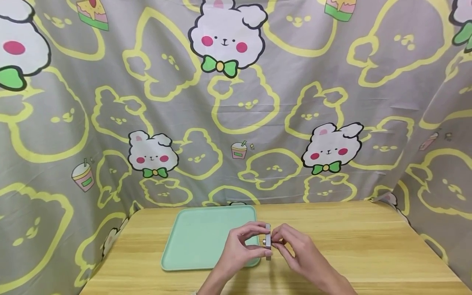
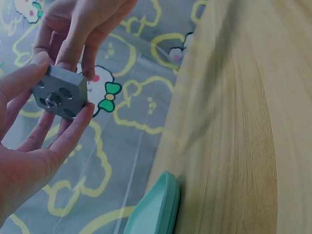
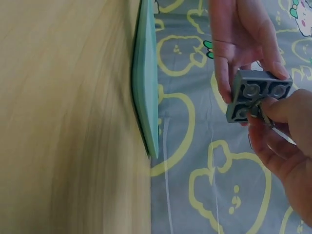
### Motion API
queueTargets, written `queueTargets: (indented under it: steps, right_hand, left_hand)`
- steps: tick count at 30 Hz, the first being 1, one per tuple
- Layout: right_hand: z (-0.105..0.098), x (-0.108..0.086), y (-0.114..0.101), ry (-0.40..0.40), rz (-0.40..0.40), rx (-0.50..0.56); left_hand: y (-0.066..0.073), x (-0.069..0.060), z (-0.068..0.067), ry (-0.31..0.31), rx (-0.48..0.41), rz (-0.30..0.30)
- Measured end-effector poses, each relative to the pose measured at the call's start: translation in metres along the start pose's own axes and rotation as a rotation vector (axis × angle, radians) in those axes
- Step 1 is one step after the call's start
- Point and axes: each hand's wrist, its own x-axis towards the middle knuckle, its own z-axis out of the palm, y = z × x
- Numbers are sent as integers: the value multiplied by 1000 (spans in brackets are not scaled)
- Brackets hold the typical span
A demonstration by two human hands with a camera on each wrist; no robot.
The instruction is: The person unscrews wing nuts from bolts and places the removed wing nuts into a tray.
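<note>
Block (image 1: 268,239) of matte grey, thick and square: being held up in the air above a light-toned wood-grain tabletop (image 1: 350,246), just right of a pale mint-green tray (image 1: 203,233), rectangular with rounded corners and a raised rim. Standing on edge in the head view, looking like a narrow upright bar from there, and facing left and right with its two broad sides. Showing, on the side seen from the left wrist, a smooth flat face, four round dark holes set near the corners, and a short silvery round stud (image 2: 52,100) poking out near the middle. Showing, on the side seen from the right wrist, a hollowed back, crossed by raised ribs and sunk with round ringed wells, revealing three past the fingers. Pinching the block by opposite edges with the bare left hand (image 1: 239,246), pressing the thumb to the lower edge and the fingertips to the upper. Pinching, with the bare right hand (image 1: 300,252), a small thin piece (image 3: 267,118) at the middle of the ribbed side, probably metal, though being covered too much by thumb and fingers for a clear reading of its shape. Facing a grey cloth backdrop (image 1: 258,139), printed with yellow animal outlines and white rabbit faces wearing green bows.
</note>
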Motion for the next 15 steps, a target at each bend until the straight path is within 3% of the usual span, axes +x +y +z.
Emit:
queueTargets:
  steps: [6,8,10,12,15]
  right_hand:
    - [10,6,-1,109,-232,-236]
    - [11,6,-2,124,-249,-266]
    - [11,5,-4,118,-193,-226]
    - [9,3,-6,113,-68,-132]
    - [7,1,-11,110,258,82]
  left_hand:
    - [-1,0,-2,67,57,28]
    - [-1,0,-3,75,65,41]
    - [0,-1,-4,68,39,41]
    - [1,-2,-5,57,10,56]
    - [2,-3,-6,45,-19,81]
